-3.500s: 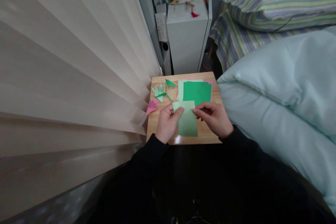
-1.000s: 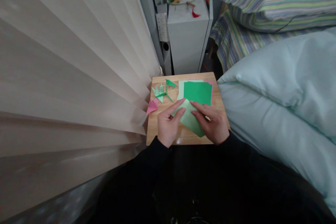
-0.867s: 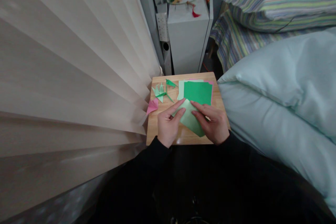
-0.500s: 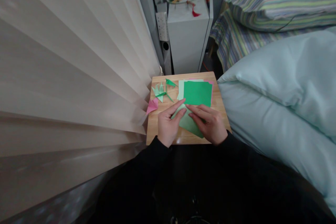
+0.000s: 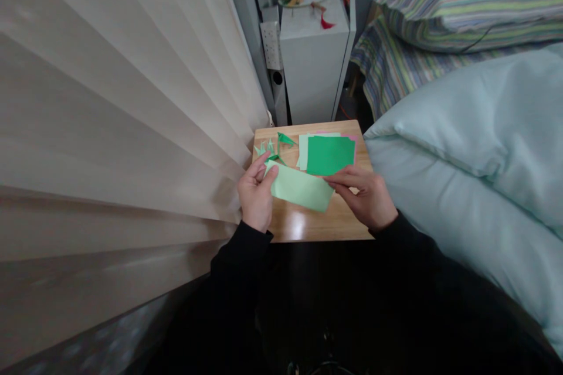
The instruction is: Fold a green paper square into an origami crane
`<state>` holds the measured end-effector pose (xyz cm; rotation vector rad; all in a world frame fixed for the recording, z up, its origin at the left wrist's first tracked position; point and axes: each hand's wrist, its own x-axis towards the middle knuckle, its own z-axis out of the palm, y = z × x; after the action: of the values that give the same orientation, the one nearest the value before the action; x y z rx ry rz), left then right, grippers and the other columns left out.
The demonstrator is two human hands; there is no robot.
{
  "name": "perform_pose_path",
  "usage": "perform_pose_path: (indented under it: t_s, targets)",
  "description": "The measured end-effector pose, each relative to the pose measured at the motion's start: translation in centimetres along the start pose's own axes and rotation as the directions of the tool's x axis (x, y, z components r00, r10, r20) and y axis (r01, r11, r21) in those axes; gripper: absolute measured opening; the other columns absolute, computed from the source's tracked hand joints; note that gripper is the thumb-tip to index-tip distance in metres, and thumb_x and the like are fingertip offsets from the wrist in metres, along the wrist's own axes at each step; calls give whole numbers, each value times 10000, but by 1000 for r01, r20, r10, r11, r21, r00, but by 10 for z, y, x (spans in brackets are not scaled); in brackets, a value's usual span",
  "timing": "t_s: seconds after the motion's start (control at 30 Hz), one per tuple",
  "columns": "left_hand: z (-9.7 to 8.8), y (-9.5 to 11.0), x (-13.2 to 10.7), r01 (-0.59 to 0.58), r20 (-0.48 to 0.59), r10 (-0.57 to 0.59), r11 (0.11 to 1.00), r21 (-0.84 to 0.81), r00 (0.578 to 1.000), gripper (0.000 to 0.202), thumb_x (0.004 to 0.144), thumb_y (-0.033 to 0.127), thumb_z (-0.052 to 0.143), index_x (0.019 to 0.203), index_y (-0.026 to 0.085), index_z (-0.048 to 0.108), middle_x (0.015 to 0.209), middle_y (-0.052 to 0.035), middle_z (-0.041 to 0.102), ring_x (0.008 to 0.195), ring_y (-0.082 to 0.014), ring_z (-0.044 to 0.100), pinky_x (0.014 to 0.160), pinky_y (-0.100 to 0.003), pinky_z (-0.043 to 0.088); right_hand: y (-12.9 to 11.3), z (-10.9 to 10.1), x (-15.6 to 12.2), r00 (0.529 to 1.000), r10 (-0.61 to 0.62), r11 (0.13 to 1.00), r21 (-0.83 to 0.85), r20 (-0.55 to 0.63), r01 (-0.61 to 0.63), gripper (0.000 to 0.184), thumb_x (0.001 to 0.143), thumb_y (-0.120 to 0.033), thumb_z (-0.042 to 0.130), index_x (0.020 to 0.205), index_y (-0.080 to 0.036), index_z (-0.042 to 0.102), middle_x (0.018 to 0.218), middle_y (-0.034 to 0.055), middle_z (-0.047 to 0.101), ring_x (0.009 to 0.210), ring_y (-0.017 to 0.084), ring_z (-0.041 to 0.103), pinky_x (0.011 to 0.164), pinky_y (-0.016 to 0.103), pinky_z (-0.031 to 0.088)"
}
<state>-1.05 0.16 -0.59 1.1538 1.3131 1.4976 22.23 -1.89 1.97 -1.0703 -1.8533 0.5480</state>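
Observation:
A light green sheet of folding paper (image 5: 301, 187), now a long rectangle, is held between both hands above the small wooden table (image 5: 316, 228). My left hand (image 5: 257, 193) pinches its left end between thumb and fingers. At the right end, my right hand (image 5: 365, 190) grips the upper corner with its fingertips. Just beyond the paper lies a stack of coloured sheets with a dark green sheet (image 5: 331, 155) on top and a pale green sheet (image 5: 303, 152) sticking out on its left. Folded green paper pieces (image 5: 285, 139) sit at the table's back left, partly hidden by my left hand.
A pleated curtain (image 5: 153, 99) hangs along the table's left side. Behind the table stands a white cabinet (image 5: 312, 70) with small ornaments on top. To the right is a bed with a pale blue quilt (image 5: 475, 146) and a striped pillow (image 5: 475, 0).
My hands have moved apart, the left one leftward and the right one slightly rightward. The light green paper has turned from a slanted position to lie stretched lengthwise between them, covering the pink folded piece's area.

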Motion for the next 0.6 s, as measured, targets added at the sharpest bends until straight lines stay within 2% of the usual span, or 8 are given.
perform_pose_path:
  t_s: [0.1,0.17,0.27,0.33,0.4,0.47,0.53,0.6]
  targets:
    - [3,3,-1,69,-13,-70,996,-57,997,400,812,367,803,1170,199,744,910,-42,767,779,-145,697,737,-272,561,4,-4,1,998,49,999,-18,-33,-50,148,953,-194,651,939,-192,798,875,71,763,805,206,714,733,352,572]
    - [6,5,-3,60,-26,-62,995,-83,998,357,808,359,802,1123,202,748,918,-35,759,777,-138,688,729,-260,551,4,-1,-1,993,111,994,17,-51,-110,130,943,-219,654,978,-193,777,879,63,757,808,204,713,760,367,583]
    - [8,10,-5,25,-62,-31,995,-102,998,327,806,365,798,1084,207,732,932,-29,752,802,-141,686,741,-258,549,4,7,-4,968,248,951,203,-47,-234,211,898,-284,710,1088,-194,731,893,46,741,808,190,720,758,353,608]
    - [8,14,-6,19,-53,-24,996,-90,998,295,815,361,784,1061,211,719,860,-11,732,746,-133,667,704,-249,536,5,9,-4,940,335,894,336,-62,-296,290,850,-309,762,1111,-200,696,860,26,723,782,177,721,713,320,611]
    - [7,18,-7,24,20,-24,999,-38,1000,263,828,330,763,1059,215,709,769,11,698,675,-122,634,655,-237,511,8,6,-1,908,398,852,420,-132,-312,316,809,-304,798,1083,-215,667,800,4,708,733,167,711,663,294,597]
    - [7,23,-10,14,166,-27,997,78,986,231,843,269,726,1066,213,712,741,12,694,663,-130,631,645,-244,504,9,1,2,881,430,833,461,-196,-305,324,782,-298,823,1044,-231,643,780,1,716,703,166,703,628,287,583]
    - [9,27,-13,-65,314,-10,971,229,949,204,838,205,698,1039,208,731,833,-23,743,763,-165,681,720,-286,538,9,-2,4,878,439,826,470,-192,-310,342,763,-312,844,1017,-233,629,771,1,725,675,165,697,606,288,575]
    - [14,29,-18,-199,404,49,920,337,913,159,828,187,707,979,207,754,977,-65,782,918,-218,718,856,-361,561,6,-2,3,892,432,825,460,-138,-328,361,759,-338,853,1012,-224,623,759,-3,731,661,164,699,613,294,579]
